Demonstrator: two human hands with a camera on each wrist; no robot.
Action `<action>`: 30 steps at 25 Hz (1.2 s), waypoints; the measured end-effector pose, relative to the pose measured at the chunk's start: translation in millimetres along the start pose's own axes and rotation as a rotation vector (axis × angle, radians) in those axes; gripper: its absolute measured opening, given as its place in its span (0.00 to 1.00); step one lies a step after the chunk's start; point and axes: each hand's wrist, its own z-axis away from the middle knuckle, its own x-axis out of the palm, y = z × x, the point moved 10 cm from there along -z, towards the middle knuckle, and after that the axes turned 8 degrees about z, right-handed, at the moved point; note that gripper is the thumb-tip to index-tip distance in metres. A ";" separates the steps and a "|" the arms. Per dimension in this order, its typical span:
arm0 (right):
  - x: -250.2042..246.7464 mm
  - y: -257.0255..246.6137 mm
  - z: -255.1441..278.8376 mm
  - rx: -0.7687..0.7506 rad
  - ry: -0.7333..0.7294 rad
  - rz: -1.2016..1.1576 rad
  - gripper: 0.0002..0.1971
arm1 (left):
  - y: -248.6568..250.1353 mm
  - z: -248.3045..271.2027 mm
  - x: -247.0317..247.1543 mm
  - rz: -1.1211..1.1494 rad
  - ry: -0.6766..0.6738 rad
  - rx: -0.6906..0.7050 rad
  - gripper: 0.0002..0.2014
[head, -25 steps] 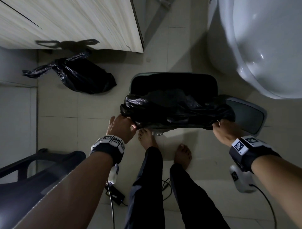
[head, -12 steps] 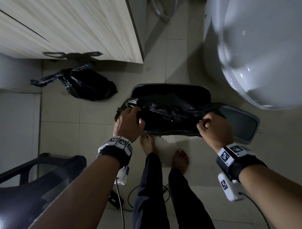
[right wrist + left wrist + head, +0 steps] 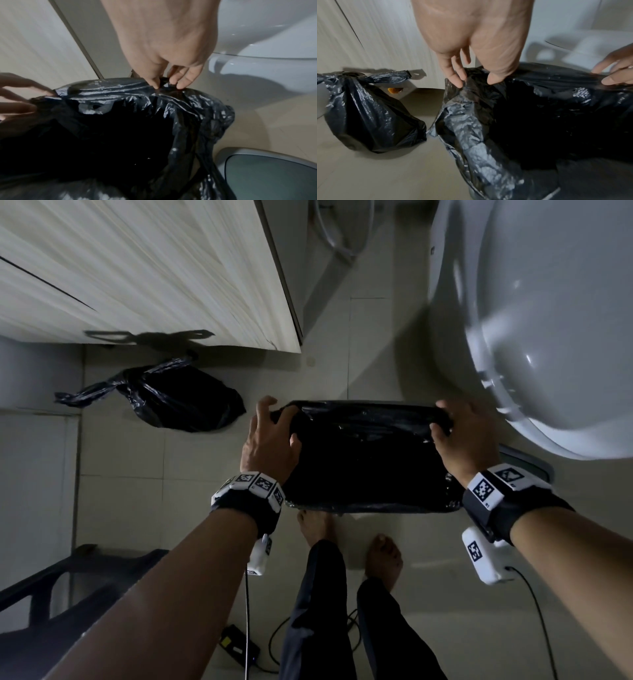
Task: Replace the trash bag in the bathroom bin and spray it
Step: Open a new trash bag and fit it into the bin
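Near rim: the bag already hangs over the bin's edge closest to my feet; the bin itself is hidden under it, standing on the floor between cabinet and toilet.
Left hand: thumb and fingertips pinching the film at the far left corner.
Right hand: thumb and forefinger pinching a small fold at the far right corner, just beside the toilet.
Far edge: pulled taut between my two pinches, not yet tucked over the back rim, as I judge it.
Handling: thin, limp, nearly weightless film; slick and glossy, so I expect it to slide out of a light pinch, and to tear if I stretch it hard.
Where to hold: at the hem by the corners, with a bunched fold rather than a single layer.
Lid: lying on the floor to the right of the bin.
Old bag: knotted, on the floor to the far left, well apart.
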 end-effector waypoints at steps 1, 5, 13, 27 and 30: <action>-4.1 2.3 -5.1 0.007 0.025 0.029 0.14 | 0.7 -4.0 -1.9 0.013 0.015 0.017 0.18; -19.3 -2.5 -22.0 0.000 0.078 0.026 0.09 | -6.4 -29.9 -15.4 0.112 0.063 0.039 0.09; 34.1 42.1 -50.9 0.412 -0.241 -0.100 0.15 | -57.2 -90.7 16.8 0.294 -0.143 -0.313 0.08; 46.0 70.5 33.5 0.755 -0.328 -0.443 0.33 | -95.1 -11.5 52.1 0.509 -0.297 -0.543 0.32; 29.4 79.2 59.2 0.652 -0.172 -0.388 0.22 | -117.2 20.2 47.7 0.575 -0.139 -0.588 0.17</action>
